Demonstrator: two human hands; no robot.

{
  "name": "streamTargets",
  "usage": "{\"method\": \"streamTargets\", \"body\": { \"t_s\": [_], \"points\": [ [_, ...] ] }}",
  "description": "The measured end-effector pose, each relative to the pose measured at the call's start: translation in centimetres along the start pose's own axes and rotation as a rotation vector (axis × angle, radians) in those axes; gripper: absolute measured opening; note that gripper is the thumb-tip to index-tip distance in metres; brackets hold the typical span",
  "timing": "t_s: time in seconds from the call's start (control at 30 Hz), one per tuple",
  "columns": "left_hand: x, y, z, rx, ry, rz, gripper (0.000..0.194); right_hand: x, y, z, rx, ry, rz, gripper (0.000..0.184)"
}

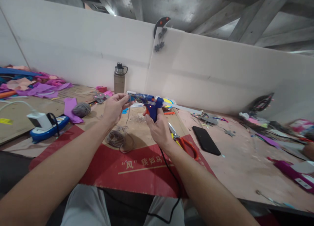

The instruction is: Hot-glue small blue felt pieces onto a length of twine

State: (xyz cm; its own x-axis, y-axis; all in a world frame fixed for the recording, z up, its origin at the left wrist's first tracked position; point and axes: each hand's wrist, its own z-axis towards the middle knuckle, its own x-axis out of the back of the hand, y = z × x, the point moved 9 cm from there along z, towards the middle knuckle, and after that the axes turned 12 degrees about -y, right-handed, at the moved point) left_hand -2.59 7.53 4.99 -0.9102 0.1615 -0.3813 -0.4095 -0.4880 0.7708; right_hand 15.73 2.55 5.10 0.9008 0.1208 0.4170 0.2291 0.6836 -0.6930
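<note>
My right hand [159, 129] is wrapped round the handle of a blue glue gun [152, 108], whose nozzle points left and whose small red light is on. In my left hand [114, 106], thumb and fingers pinch a small blue piece [131, 97] right at the nozzle; whether the two touch, I cannot tell. Grey cord [129, 116] hangs down from those fingertips to a loose coil [115, 138] on the cardboard. Red-handled scissors [187, 147] lie beside my right wrist, partly hidden by it.
A bottle [119, 82] stands by the white partition. To the left are a grey yarn ball [81, 110], a blue power strip [50, 129] and colourful felt scraps [44, 88]. A black phone [206, 140] and a magenta tool [293, 173] lie right. The glue gun's black cable [180, 183] hangs over the edge.
</note>
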Motion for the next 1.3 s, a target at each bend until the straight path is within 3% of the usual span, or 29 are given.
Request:
{"method": "streamTargets", "body": {
  "t_s": [0.7,1.3],
  "points": [
    [-0.37,0.27,-0.39,-0.004,0.021,0.067,0.013,0.11,0.06,-0.1,-0.067,0.016,-0.085,0.041],
    [-0.2,0.14,-0.3,0.006,0.027,0.07,0.012,0.06,0.31,-0.15,-0.058,0.022,-0.108,0.039]
  ]
}}
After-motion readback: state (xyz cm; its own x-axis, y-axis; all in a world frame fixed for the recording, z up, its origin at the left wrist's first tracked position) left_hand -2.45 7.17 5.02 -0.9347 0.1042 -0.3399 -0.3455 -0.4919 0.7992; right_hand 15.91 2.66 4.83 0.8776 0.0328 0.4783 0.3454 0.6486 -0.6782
